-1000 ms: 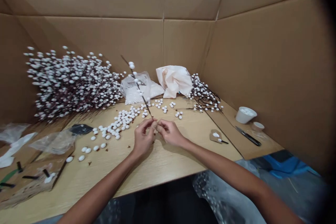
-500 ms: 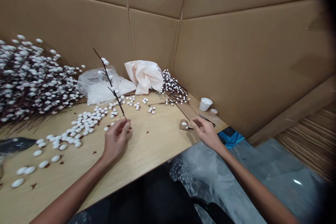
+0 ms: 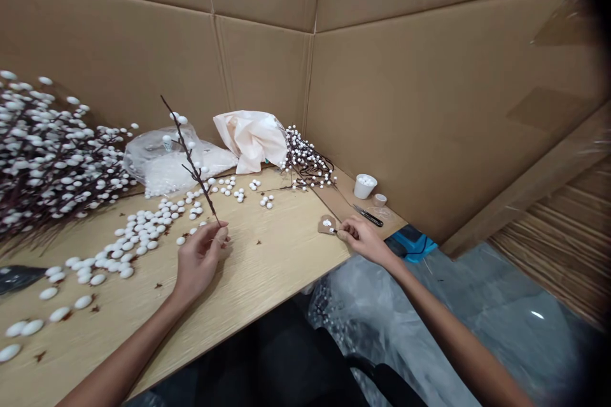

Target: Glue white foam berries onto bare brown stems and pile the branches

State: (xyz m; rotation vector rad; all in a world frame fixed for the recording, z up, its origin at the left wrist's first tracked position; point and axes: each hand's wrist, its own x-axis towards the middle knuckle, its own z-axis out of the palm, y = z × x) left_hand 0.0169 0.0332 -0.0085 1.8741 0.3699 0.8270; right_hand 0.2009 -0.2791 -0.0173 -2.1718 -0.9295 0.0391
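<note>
1. since half a second ago, the right hand (image 3: pixel 365 241) has reached the small dark stick (image 3: pixel 335 231) at the brown card (image 3: pixel 323 227) and appears to pinch its end, though fingers partly hide the grip.
2. the left hand (image 3: pixel 199 257) still grips the dark twig (image 3: pixel 193 168) by its lower end, tilted above the table (image 3: pixel 272 267), near loose white beads (image 3: pixel 128 246).
3. work now seems split: twig held ready, right hand at the card's white paste (image 3: pixel 327 222).

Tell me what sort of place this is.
Probably a craft workspace: cardboard walls rise behind a table strewn with loose white balls, and the left hand holds a twig bearing a few more.
</note>
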